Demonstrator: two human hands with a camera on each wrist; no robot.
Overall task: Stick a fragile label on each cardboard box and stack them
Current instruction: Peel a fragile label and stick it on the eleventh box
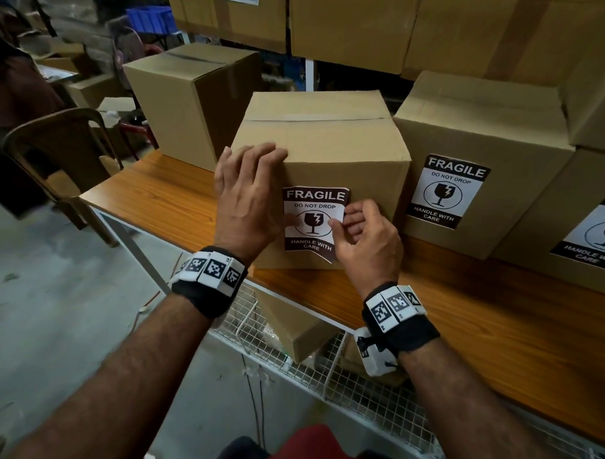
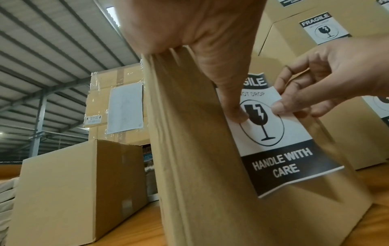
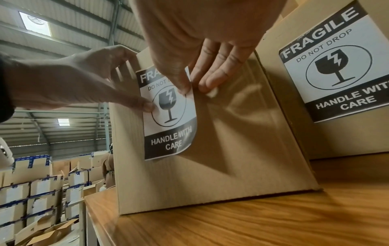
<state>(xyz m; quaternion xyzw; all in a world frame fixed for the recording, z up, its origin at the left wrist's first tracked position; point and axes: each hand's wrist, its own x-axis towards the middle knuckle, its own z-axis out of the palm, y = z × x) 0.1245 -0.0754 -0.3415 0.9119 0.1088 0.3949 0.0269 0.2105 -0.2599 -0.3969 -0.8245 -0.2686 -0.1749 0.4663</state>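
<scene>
Left hand (image 1: 248, 197) lies flat, thumb pinning the thin black-and-white paper fragile label (image 1: 313, 222) onto the plain brown cardboard box (image 1: 326, 153); right hand (image 1: 366, 237) pinches its floppy right edge, best smoothed outward.

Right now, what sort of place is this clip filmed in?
Most likely a warehouse packing area: stacked brown cardboard cartons behind the wooden table, more cartons in rows, and a ribbed metal roof on steel beams overhead.
</scene>
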